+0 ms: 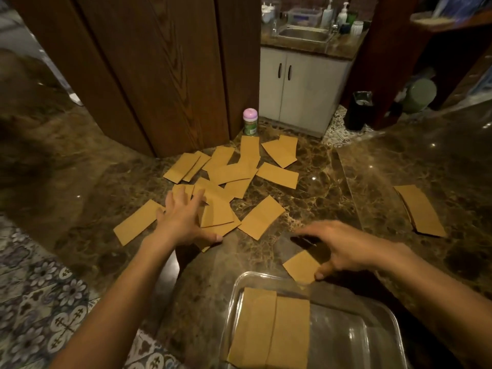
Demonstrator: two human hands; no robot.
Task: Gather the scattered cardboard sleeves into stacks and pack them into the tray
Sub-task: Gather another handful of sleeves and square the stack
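— What do the hands hold?

— Neither hand closes on anything. The left hand (183, 219) lies flat with its fingers spread and presses on an overlapping heap of sleeves (217, 211). The right hand (346, 249) is arched with its fingers stretched out. Only its thumb touches the edge of a single sleeve (302, 266), which lies on the counter just beside the glass tray (239, 286).

— How do the sleeves look?

— They are flat pieces of tan cardboard, matte and long in shape. The scattered sleeves (239, 171) lie beyond the left hand, some crossing one another and some alone.

— Is something in the tray?

— Yes. The tray is of clear glass, rectangular with rounded corners, at the near edge of the view. In its left part two packed stacks (266, 328) lie side by side, and its right part is bare glass. A further stack (419, 209) lies on the right side of the counter, well apart from the others.

— And the surface, the room?

— The counter (319, 193) is polished brown marble with pale veins, and it is glossy, with small light spots. At its far edge a small bottle with a pink cap (250, 121) stands near a dark wooden panel (159, 75). Behind there is a white cabinet (300, 86) under a steel sink (306, 34). On the left is a floor of patterned tiles (40, 302).
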